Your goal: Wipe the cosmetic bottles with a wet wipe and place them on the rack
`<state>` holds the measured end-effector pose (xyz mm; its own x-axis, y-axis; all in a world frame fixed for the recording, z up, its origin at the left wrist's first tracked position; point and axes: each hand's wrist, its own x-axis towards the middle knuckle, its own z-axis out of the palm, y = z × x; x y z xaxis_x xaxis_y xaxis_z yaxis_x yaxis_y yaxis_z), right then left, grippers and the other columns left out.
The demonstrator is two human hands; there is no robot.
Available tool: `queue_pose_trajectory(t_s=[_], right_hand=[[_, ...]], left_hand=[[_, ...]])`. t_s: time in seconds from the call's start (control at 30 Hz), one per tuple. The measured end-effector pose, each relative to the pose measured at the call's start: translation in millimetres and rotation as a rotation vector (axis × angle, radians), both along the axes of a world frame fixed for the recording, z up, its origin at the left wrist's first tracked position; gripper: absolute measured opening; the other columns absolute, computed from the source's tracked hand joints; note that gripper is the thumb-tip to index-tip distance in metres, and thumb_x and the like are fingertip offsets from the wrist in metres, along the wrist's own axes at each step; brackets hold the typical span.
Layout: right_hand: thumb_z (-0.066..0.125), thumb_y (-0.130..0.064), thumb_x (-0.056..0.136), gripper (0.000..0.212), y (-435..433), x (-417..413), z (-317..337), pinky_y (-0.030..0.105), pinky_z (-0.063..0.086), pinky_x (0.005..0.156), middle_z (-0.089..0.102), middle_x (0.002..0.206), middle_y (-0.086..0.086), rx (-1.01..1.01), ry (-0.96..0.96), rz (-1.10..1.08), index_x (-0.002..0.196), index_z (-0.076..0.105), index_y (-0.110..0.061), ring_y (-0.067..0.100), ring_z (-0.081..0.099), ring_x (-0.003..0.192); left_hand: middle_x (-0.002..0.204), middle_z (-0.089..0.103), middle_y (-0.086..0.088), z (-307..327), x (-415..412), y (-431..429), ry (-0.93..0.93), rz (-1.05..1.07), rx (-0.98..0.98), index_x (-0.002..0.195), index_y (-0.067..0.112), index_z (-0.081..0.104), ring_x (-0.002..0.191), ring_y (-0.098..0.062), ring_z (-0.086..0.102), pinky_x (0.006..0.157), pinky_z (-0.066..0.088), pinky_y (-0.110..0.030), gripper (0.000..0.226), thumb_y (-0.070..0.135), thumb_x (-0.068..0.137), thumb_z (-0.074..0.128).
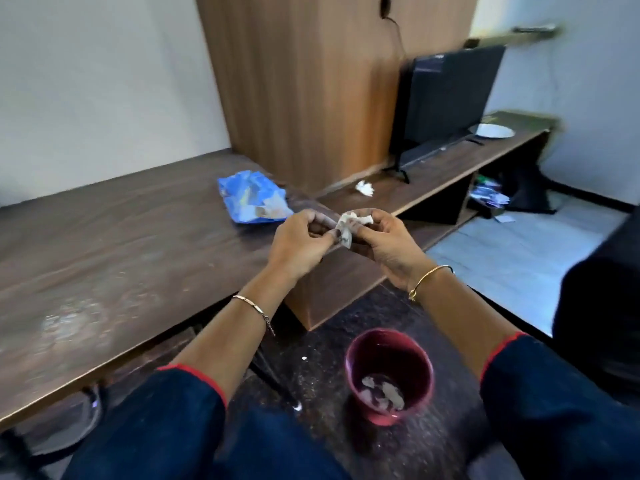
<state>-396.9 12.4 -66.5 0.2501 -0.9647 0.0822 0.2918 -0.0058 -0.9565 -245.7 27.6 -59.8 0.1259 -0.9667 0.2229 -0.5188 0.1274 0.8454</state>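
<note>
A small crumpled wet wipe (pixel 348 226), white with grey smudges, is pinched between both hands above the corner of the dark wooden table (pixel 121 244). My left hand (pixel 301 244) grips its left side and my right hand (pixel 388 244) grips its right side. A blue wet wipe pack (pixel 252 197) lies crumpled on the table just behind my left hand. No cosmetic bottle and no rack are in view.
A maroon bin (pixel 389 372) with used wipes inside stands on the dark floor below my hands. A crumpled white wipe (pixel 365 188) lies on the low wooden shelf (pixel 450 168), which also carries a black TV (pixel 446 98) and a white plate (pixel 494 130).
</note>
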Motion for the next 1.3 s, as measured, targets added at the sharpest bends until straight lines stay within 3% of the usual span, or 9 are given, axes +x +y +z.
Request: queue_pose_trajectory(t_s=[0.17, 0.27, 0.37, 0.57, 0.67, 0.73, 0.93, 1.13, 1.3], right_hand=[[0.061, -0.006, 0.089, 0.002, 4, -74, -48, 0.023, 0.057, 0.066, 0.066, 0.080, 0.006, 0.153, 0.015, -0.207, 0.090, 0.059, -0.007, 0.012, 0.066, 0.068], [0.063, -0.004, 0.086, 0.008, 6, -99, -89, 0.028, 0.055, 0.071, 0.064, 0.079, 0.007, 0.235, 0.096, -0.295, 0.084, 0.059, -0.011, 0.016, 0.064, 0.069], [0.066, 0.005, 0.081, 0.021, 3, -113, -130, 0.028, 0.055, 0.067, 0.059, 0.082, 0.010, 0.298, 0.181, -0.425, 0.081, 0.052, -0.010, 0.018, 0.061, 0.071], [0.077, 0.001, 0.072, 0.027, -8, -116, -210, 0.043, 0.055, 0.078, 0.063, 0.090, 0.017, 0.519, 0.372, -0.583, 0.073, 0.054, -0.013, 0.026, 0.062, 0.082], [0.075, 0.002, 0.066, 0.025, -17, -115, -237, 0.037, 0.055, 0.074, 0.066, 0.081, 0.010, 0.589, 0.478, -0.589, 0.069, 0.059, -0.017, 0.021, 0.063, 0.076], [0.068, 0.006, 0.069, 0.024, -24, -114, -251, 0.035, 0.056, 0.078, 0.067, 0.081, 0.005, 0.625, 0.520, -0.554, 0.072, 0.064, -0.017, 0.019, 0.063, 0.080], [0.051, 0.015, 0.082, 0.036, -36, -109, -274, 0.037, 0.049, 0.098, 0.067, 0.113, 0.011, 0.668, 0.509, -0.506, 0.106, 0.068, -0.006, 0.021, 0.061, 0.108], [0.037, 0.012, 0.087, 0.038, -34, -110, -262, 0.026, 0.052, 0.082, 0.063, 0.116, 0.010, 0.680, 0.416, -0.522, 0.107, 0.065, -0.005, 0.018, 0.060, 0.100], [0.047, -0.006, 0.088, 0.033, -34, -104, -233, 0.026, 0.047, 0.093, 0.066, 0.117, -0.002, 0.449, 0.588, -0.630, 0.112, 0.066, -0.020, 0.010, 0.060, 0.099]], left_hand=[[0.084, 0.070, 0.010, -49, -79, -7, 0.021, -0.190, 0.102, 0.087, 0.024, 0.067, 0.079, -0.004, 0.066, 0.079, 0.054, -0.024, 0.008, 0.022, 0.081, 0.071], [0.098, 0.071, 0.004, -87, -112, -7, -0.044, -0.307, 0.220, 0.106, 0.019, 0.065, 0.093, -0.011, 0.067, 0.091, 0.051, -0.027, 0.023, 0.020, 0.083, 0.068], [0.119, 0.066, -0.001, -124, -127, -9, -0.205, -0.383, 0.310, 0.125, 0.019, 0.057, 0.113, -0.017, 0.059, 0.091, 0.039, -0.018, 0.042, 0.023, 0.084, 0.066], [0.130, 0.057, -0.005, -180, -108, -25, -0.138, -0.360, 0.572, 0.132, 0.015, 0.049, 0.112, -0.017, 0.058, 0.101, 0.043, -0.028, 0.051, 0.021, 0.085, 0.067], [0.129, 0.058, -0.006, -197, -88, -38, -0.116, -0.290, 0.628, 0.129, 0.014, 0.051, 0.115, -0.020, 0.058, 0.103, 0.043, -0.034, 0.047, 0.020, 0.085, 0.067], [0.128, 0.059, -0.006, -206, -75, -45, -0.096, -0.246, 0.646, 0.128, 0.014, 0.052, 0.113, -0.019, 0.058, 0.102, 0.043, -0.032, 0.045, 0.020, 0.085, 0.068], [0.127, 0.059, -0.006, -217, -59, -55, -0.039, -0.197, 0.666, 0.126, 0.013, 0.054, 0.114, -0.019, 0.058, 0.104, 0.043, -0.037, 0.043, 0.017, 0.085, 0.067], [0.127, 0.059, -0.005, -211, -58, -56, -0.018, -0.198, 0.631, 0.127, 0.015, 0.054, 0.111, -0.017, 0.059, 0.102, 0.044, -0.031, 0.044, 0.018, 0.085, 0.068], [0.129, 0.058, -0.002, -187, -64, -50, -0.130, -0.227, 0.439, 0.128, 0.019, 0.053, 0.118, -0.017, 0.055, 0.100, 0.043, -0.029, 0.045, 0.020, 0.086, 0.066]])
